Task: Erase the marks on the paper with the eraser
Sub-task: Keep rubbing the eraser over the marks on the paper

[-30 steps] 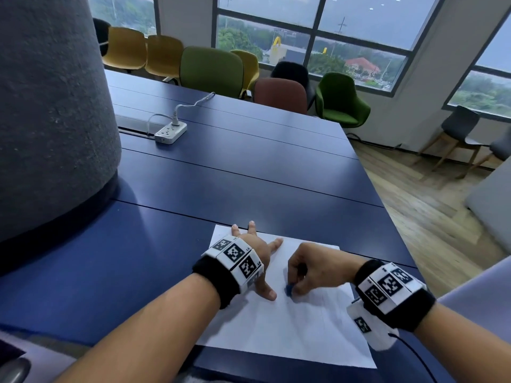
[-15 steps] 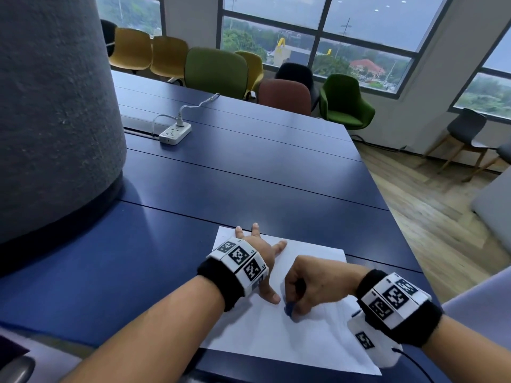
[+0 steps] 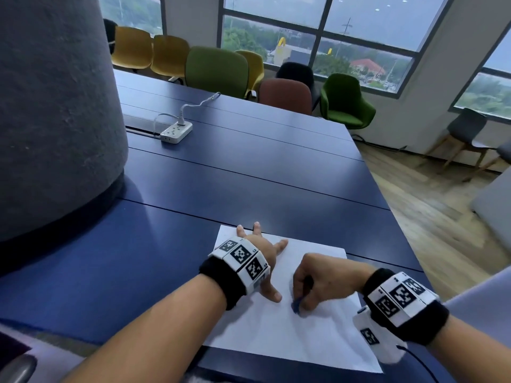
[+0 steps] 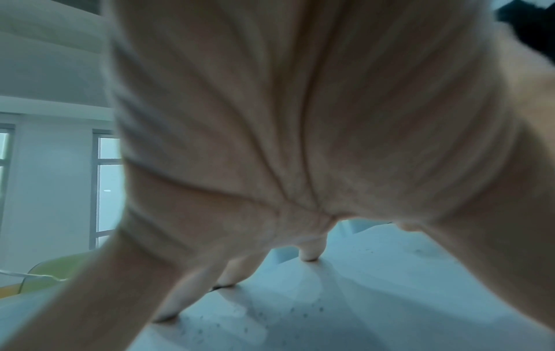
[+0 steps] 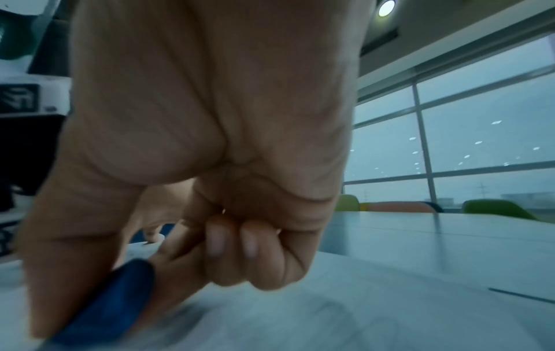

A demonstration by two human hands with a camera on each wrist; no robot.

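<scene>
A white sheet of paper [image 3: 318,335] lies on the dark blue table [image 3: 249,172] near its front edge. My left hand [image 3: 261,254] presses flat on the sheet's upper left part, fingers spread and straight; the left wrist view shows its fingertips [image 4: 311,256] touching the paper [image 4: 345,304], which carries small dark specks. My right hand [image 3: 312,286] pinches a small blue eraser [image 3: 296,306] and holds its tip on the paper, just right of my left thumb. In the right wrist view the blue eraser [image 5: 111,306] sits between thumb and forefinger, the other fingers curled, with a faint grey smudge beside it.
A big grey fabric-covered column [image 3: 55,106] stands on the table at the left. A white power strip [image 3: 176,132] with its cable lies farther back. Coloured chairs [image 3: 217,69] line the far edge under the windows. The table's right edge drops to a wooden floor [image 3: 431,217].
My right hand has slid the eraser a little toward me and to the right over the paper. The left hand stays pressed on the sheet.
</scene>
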